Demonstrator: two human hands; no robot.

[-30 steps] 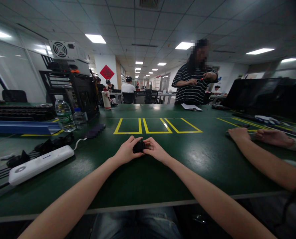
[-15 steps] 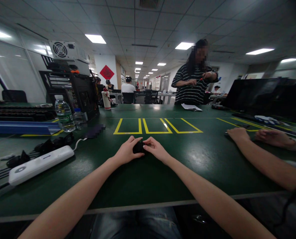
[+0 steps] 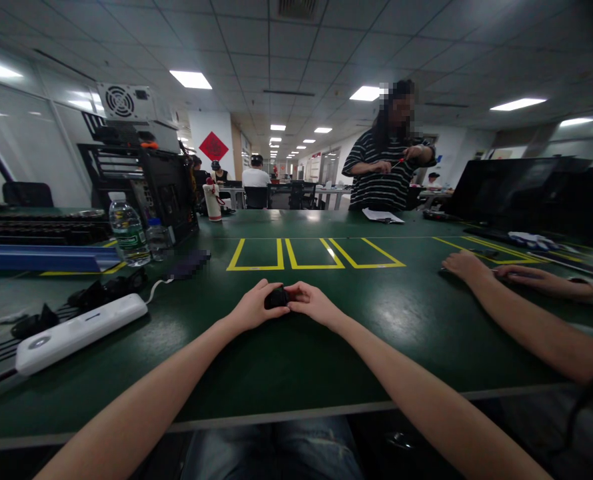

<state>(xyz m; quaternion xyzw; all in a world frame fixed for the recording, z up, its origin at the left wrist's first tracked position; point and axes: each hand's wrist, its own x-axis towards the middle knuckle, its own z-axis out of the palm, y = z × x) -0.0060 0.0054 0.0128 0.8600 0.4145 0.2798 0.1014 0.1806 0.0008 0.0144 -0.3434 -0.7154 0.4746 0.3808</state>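
Note:
A small black rounded object is between my hands, low over the green tabletop; its exact kind cannot be made out. My left hand curls round its left side, the thumb along the near side and the fingers over the far side. At the object's right end, my right hand is closed in a pinch, its fingertips against it and close to the left thumb tip. The fingers hide part of the object.
Yellow tape outlines lie beyond my hands. To the left are a white power strip, a water bottle and an open computer case. A neighbour's hands rest at right. Across the table stands a person in a striped shirt.
The black object has turned a little between my fingers and shows more of its top. My right fingers have shifted slightly downward. The neighbour's near hand has moved slightly left.

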